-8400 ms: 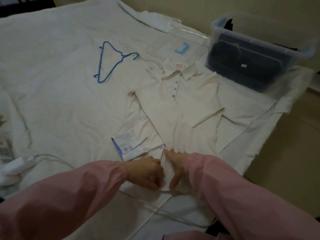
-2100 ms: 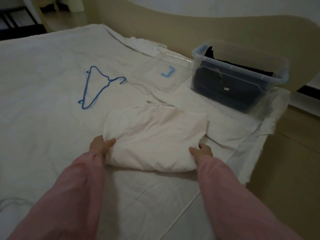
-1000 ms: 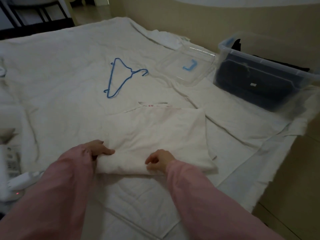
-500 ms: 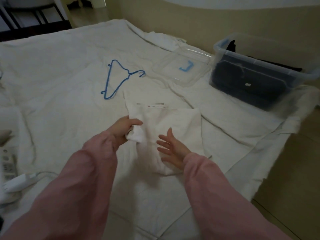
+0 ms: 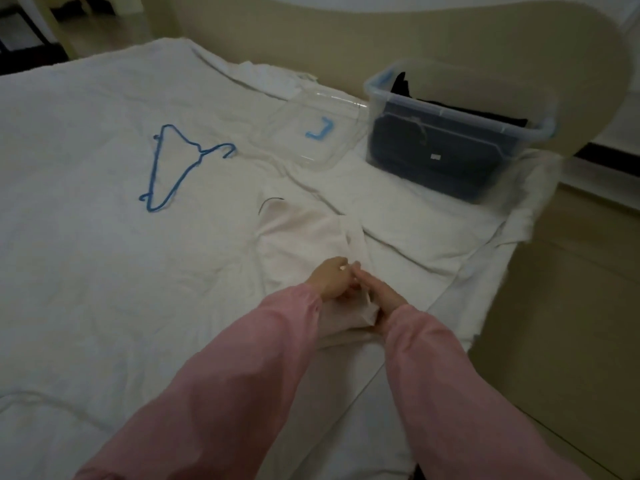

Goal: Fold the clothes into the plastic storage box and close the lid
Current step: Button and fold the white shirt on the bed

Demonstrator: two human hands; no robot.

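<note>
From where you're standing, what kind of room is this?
Probably a bedroom: a wide white bedsheet with a curved headboard behind it, plus a blue clothes hanger and a plastic storage box holding dark clothes.
</note>
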